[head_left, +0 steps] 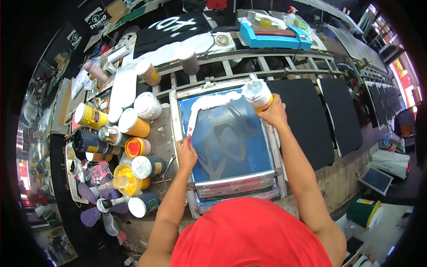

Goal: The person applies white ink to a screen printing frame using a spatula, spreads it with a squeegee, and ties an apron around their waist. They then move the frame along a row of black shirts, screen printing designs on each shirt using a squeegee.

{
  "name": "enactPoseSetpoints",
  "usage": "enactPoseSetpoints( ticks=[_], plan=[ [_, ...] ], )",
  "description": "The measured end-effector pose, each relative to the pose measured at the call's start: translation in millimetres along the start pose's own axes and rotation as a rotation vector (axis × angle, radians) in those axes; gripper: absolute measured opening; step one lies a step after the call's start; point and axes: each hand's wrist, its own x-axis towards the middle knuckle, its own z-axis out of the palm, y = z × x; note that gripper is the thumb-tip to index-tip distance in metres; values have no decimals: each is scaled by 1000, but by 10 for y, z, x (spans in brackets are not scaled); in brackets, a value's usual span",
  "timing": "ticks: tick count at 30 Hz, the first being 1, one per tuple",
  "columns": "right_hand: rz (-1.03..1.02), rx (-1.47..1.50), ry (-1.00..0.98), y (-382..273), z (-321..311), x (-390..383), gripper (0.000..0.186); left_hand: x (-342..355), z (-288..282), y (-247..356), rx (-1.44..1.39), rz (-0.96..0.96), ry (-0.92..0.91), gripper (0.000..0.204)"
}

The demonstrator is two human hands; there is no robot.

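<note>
Jar (258, 97) of white paste (254, 87)

Purple-bladed fan (104, 204), blue machine (276, 41) (reddish-brown roller (275, 32) along its top) and white-lettered black cloth (155, 41).

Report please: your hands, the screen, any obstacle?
Right hand grips white tub. Left hand at left edge of screen, grip unclear. White paste on screen's far side. Metal bar across near end.

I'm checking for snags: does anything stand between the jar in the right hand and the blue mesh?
Nothing visible does. The right hand holds the jar at the mesh's far right corner; the left hand is at its left edge, the metal bar at its near end.
</note>
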Motion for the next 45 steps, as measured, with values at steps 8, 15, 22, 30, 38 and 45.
enactPoseSetpoints(
  ticks=[8,15,22,30,38,45],
  plan=[
    [-2,67,40,133,-39,-126,99,-43,1050,695,-346,-213,52,32],
    [-54,103,122,253,-131,-234,99,262,1391,1404,-340,48,-222,33],
    [-41,158,156,317,-254,-293,97,206,359,452,87,-105,-208,49],
    [-27,226,140,380,-222,-344,98,-87,737,439,-145,-194,79,30],
    [13,244,172,503,-384,-518,96,217,1505,1412,-315,62,-176,33],
    [39,288,180,548,-432,-563,94,187,386,420,131,-48,-230,46]
  ],
)
